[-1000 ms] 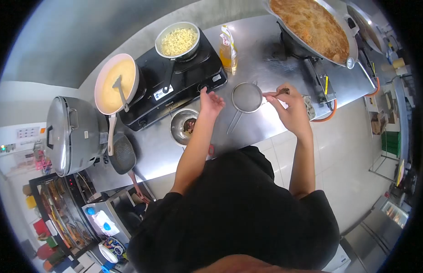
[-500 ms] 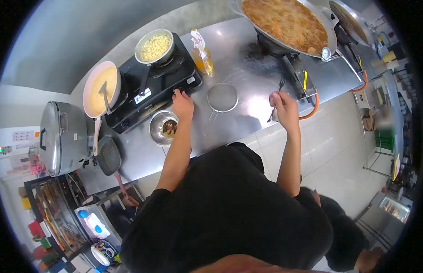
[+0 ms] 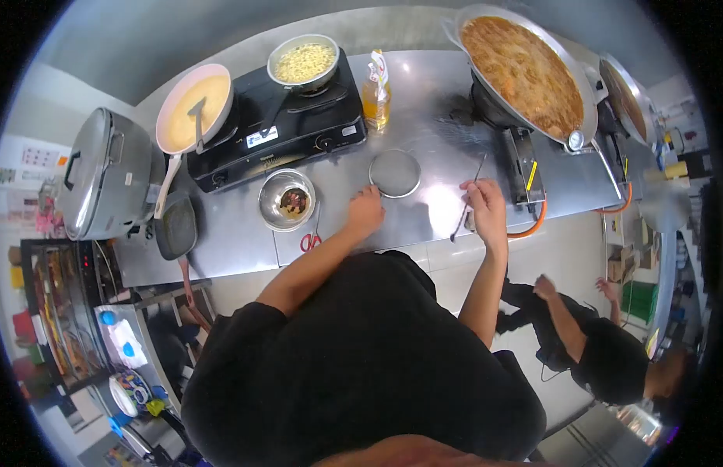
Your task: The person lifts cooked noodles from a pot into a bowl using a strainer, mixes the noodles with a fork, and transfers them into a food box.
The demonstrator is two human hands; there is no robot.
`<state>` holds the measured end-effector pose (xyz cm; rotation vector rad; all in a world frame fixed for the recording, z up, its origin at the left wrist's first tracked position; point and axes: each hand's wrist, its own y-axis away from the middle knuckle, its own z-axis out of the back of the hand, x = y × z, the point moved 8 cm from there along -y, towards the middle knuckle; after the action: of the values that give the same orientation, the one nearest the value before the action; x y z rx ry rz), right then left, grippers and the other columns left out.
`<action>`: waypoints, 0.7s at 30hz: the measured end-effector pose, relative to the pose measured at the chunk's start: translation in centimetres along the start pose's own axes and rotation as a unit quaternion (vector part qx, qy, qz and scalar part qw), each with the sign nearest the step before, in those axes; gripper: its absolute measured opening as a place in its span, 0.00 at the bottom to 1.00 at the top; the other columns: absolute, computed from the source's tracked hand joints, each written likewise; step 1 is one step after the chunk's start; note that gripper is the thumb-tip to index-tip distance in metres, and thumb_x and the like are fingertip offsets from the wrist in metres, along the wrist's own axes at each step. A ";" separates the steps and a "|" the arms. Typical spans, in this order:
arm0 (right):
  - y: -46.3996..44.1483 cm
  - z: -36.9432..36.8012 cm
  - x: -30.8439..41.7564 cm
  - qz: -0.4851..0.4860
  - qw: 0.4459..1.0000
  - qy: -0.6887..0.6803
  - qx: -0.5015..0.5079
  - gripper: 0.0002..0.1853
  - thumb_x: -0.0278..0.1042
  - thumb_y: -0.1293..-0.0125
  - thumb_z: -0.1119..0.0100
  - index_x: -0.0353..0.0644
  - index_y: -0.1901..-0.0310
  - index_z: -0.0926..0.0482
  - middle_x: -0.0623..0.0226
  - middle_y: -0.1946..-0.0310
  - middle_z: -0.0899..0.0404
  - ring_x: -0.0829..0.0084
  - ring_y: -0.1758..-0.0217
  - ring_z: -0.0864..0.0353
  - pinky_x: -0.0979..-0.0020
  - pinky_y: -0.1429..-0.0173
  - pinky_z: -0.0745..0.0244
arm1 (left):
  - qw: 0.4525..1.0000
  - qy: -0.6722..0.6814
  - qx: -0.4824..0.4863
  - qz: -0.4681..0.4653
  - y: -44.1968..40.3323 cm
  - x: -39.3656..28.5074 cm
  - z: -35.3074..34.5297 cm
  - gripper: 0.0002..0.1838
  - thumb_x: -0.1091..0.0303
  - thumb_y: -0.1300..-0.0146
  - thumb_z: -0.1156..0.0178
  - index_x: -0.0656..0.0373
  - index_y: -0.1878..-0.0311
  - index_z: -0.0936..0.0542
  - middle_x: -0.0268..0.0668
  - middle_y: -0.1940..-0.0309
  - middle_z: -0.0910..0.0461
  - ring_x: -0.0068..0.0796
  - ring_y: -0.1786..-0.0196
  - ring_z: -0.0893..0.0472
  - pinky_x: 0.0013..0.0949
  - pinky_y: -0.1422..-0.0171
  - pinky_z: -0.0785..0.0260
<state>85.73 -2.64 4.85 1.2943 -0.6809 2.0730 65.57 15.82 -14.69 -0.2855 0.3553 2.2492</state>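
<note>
My left hand (image 3: 366, 210) is at the near side of a round wire-mesh strainer (image 3: 395, 173) lying on the steel counter, its fingers closed around where the handle is; the handle itself is hidden. In my right hand (image 3: 487, 204), near the counter's front edge, a thin dark metal fork (image 3: 479, 170) is pinched between thumb and fingers, its two ends sticking out above and below. To the left of my left hand are red-handled scissors (image 3: 310, 242) and a steel bowl (image 3: 271, 208) holding dark and reddish bits.
A black two-burner stove (image 3: 277, 148) carries a pink pan (image 3: 180, 117) with a spatula and a pot (image 3: 304, 65). Beside it stands an oil bottle (image 3: 375, 101). A large wok (image 3: 525, 74) bubbles at right. A co-worker (image 3: 610, 350) is behind on my right.
My left hand has left the stove knob and come down to the strainer. The fork has turned in my right hand. The view has shifted, and the co-worker shows more fully.
</note>
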 end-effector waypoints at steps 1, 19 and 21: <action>0.0 0.2 1.5 0.052 0.996 0.073 0.010 0.13 0.36 0.22 0.42 0.37 0.56 0.12 0.67 0.64 0.21 0.77 0.70 0.27 0.74 0.66 0.38 | 1.000 -0.004 -0.007 0.000 -0.2 0.4 -0.7 0.29 0.54 0.38 0.31 0.65 0.43 0.27 0.51 0.48 0.21 0.53 0.47 0.16 0.53 0.46 0.20; -8.2 -7.3 10.6 -0.012 0.994 0.068 0.081 0.18 0.42 0.18 0.48 0.37 0.43 0.16 0.61 0.67 0.18 0.67 0.61 0.18 0.65 0.52 0.24 | 0.787 0.605 0.006 0.122 12.7 11.5 22.2 0.19 0.60 0.18 0.59 0.62 0.48 0.21 0.31 0.82 0.29 0.20 0.90 0.36 0.28 0.88 0.48; -9.6 -10.8 9.0 0.079 0.979 0.157 0.105 0.14 0.30 0.26 0.44 0.34 0.45 0.16 0.45 0.60 0.15 0.49 0.53 0.14 0.56 0.46 0.22 | 0.782 0.607 -0.066 0.126 13.4 14.3 25.6 0.18 0.61 0.17 0.57 0.62 0.49 0.20 0.30 0.82 0.30 0.18 0.89 0.36 0.28 0.86 0.47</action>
<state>82.92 13.32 9.83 1.0115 -0.4449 2.4629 43.94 26.35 6.83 -1.8752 0.9238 2.0250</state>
